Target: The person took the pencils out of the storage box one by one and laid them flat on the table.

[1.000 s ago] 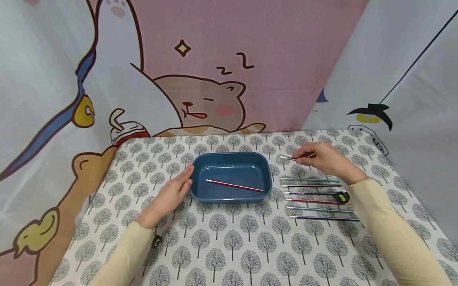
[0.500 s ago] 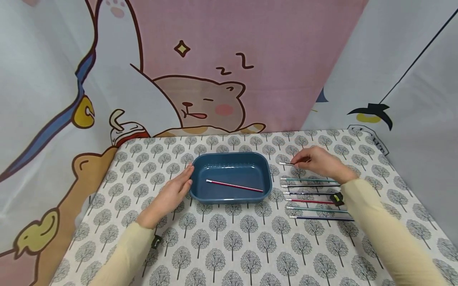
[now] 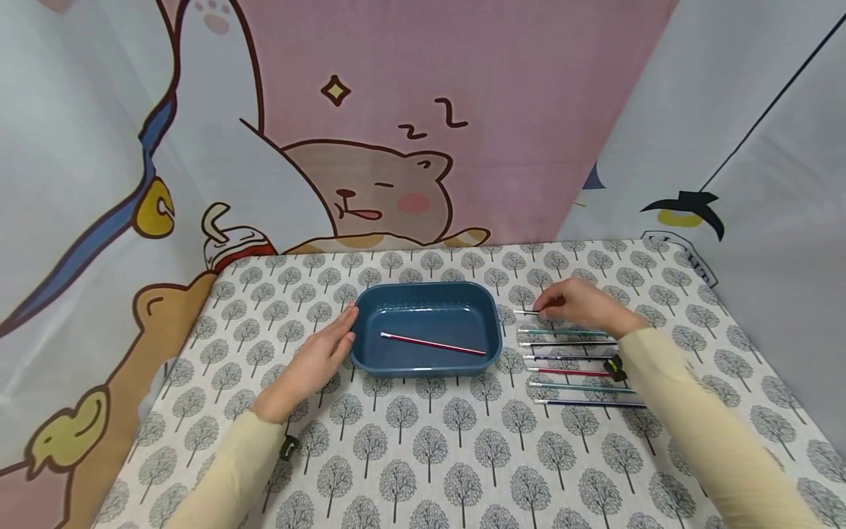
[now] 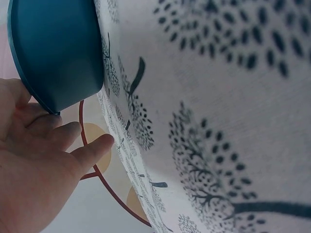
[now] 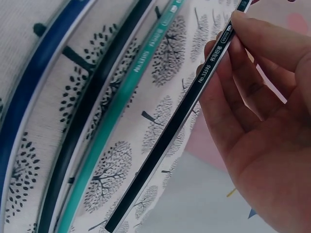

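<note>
My right hand point(image 3: 581, 303) pinches a black pencil point(image 5: 176, 119) between thumb and fingers, at the far end of a row of pencils. Its white-tipped end points left, toward the dish. Against the left outer side of a dark blue rectangular dish point(image 3: 426, 369) rests my left hand point(image 3: 317, 358), its fingers extended. A red pencil point(image 3: 432, 344) lies slantwise inside the dish. Nearest the held pencil is a teal pencil point(image 5: 119, 104). In the left wrist view, the left hand's fingers point(image 4: 65, 136) are beside the dish wall.
Several pencils lie side by side to the right of the dish, among them a red one point(image 3: 571, 372) and a blue one point(image 3: 588, 403) nearest me. A tree-print cloth point(image 3: 429, 470) covers the table. A cartoon curtain point(image 3: 515, 147) hangs behind it.
My right hand has come nearer to me and slightly left, bringing the black pencil down close to the row's far end. The left hand and dish stay put.
</note>
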A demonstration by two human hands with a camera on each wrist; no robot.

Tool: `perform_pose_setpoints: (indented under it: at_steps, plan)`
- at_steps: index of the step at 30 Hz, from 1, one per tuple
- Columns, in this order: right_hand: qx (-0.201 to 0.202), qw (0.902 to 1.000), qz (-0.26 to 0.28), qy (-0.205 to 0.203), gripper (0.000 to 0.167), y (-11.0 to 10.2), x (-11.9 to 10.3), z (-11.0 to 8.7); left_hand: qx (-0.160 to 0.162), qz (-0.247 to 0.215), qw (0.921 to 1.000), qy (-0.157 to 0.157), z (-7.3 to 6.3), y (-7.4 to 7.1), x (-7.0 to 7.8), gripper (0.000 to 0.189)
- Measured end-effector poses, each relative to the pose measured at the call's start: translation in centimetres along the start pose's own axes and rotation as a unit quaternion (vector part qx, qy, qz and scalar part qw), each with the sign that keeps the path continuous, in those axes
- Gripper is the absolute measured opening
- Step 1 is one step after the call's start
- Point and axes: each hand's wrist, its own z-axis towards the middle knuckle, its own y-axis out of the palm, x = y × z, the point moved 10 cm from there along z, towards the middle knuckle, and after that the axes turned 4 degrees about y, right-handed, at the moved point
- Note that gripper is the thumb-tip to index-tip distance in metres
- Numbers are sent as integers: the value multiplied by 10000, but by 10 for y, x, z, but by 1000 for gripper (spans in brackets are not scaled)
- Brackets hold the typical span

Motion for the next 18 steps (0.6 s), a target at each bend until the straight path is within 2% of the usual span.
perform_pose_setpoints:
  at_steps: [11,18]
  plan:
    - [-118,9990,-429,-78,10,9,2,6,20,-4,10000,5,-1,1,-2,53]
    - [-258,9984,-498,94,10,13,9,7,32,-4,10000,5,-1,0,-1,52]
